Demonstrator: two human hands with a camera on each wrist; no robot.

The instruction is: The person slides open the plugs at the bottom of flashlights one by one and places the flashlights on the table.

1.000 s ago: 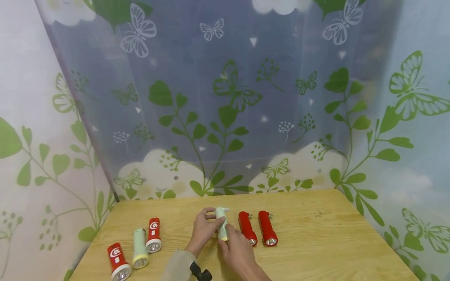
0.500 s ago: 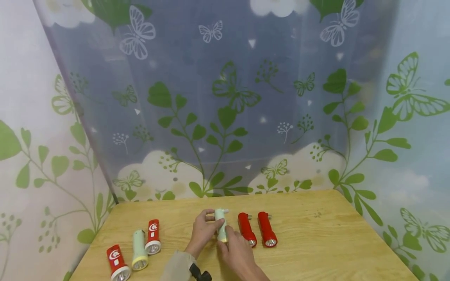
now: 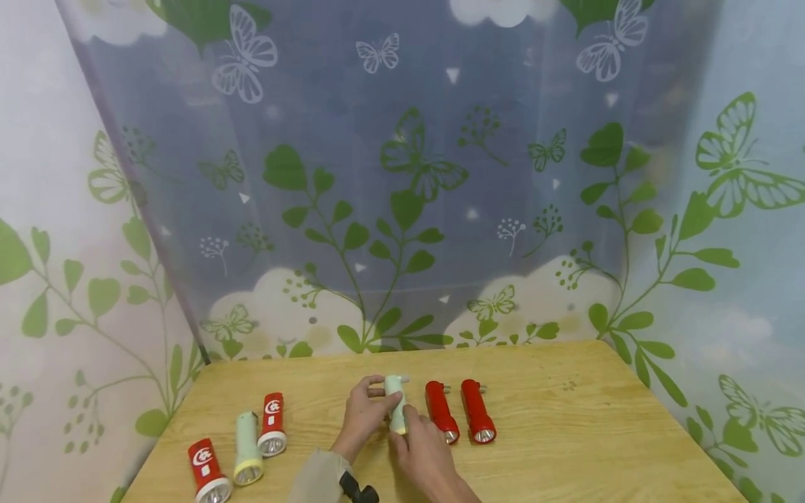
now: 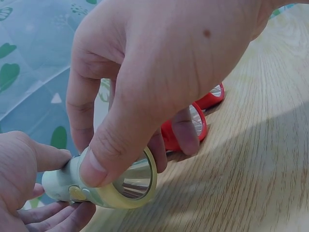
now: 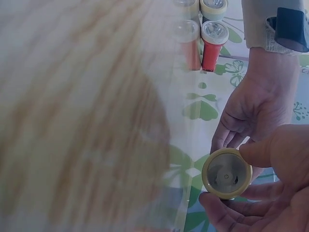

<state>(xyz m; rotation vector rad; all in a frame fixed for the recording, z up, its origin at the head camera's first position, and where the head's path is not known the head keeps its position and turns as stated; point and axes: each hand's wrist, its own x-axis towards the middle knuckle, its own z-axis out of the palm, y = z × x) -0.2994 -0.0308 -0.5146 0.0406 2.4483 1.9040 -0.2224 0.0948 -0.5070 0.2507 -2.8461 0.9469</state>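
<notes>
In the head view a pale green flashlight (image 3: pixel 395 402) with a yellow rim lies between my hands, tail pointing away from me. My left hand (image 3: pixel 365 416) holds its rear part between thumb and fingers. With thumb and fingers around the lens end, my right hand (image 3: pixel 424 447) grips the front. The left wrist view shows the yellow-rimmed flashlight (image 4: pixel 128 186) tilted, its lens facing the right side. My right hand (image 4: pixel 159 72) comes down over it there, and my left hand (image 4: pixel 29 179) is at the tail. The right wrist view looks straight into the lens (image 5: pixel 226 175).
Two red flashlights (image 3: pixel 441 411) (image 3: pixel 478 411) lie just right of my right hand. At the left are a red-and-white flashlight (image 3: pixel 272 423), a green one (image 3: pixel 248 447) and another red-and-white one (image 3: pixel 208 469). A patterned curtain (image 3: pixel 402 209) stands behind the wooden table (image 3: pixel 585 419).
Both hands keep their grip on the green flashlight, which has turned slightly within them. The other flashlights stay in place; the head view has shifted a little.
</notes>
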